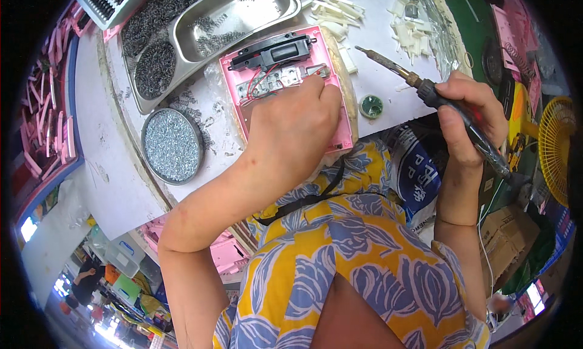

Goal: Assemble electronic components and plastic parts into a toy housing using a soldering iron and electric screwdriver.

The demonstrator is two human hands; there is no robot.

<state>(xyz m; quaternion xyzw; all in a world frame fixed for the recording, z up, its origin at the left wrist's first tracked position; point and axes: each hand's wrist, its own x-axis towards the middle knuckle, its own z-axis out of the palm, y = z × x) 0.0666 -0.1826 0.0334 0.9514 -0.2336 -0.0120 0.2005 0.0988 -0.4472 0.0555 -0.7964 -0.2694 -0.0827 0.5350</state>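
Observation:
An open pink plastic case (pixel 341 121) lies in front of me. It holds a black plastic unit (pixel 285 51), a silvery metal plate (pixel 282 79) and thin red wires (pixel 258 85). My left hand (pixel 297 115) rests over the case with its fingers bent down by the metal plate; whatever the fingertips pinch is hidden beneath the hand. To the right, my right hand (pixel 477 109) grips the dark handle of a soldering iron (pixel 428 91). The iron's tip points up and left, above the table and apart from the case.
A round dish of small silvery screws (pixel 172 145) stands left of the case. Behind it, metal trays (pixel 234 21) hold dark springs. White plastic parts (pixel 413 36) lie at the back right. A small round green-filled container (pixel 371 106) sits near the table edge. A yellow fan (pixel 555 149) is far right.

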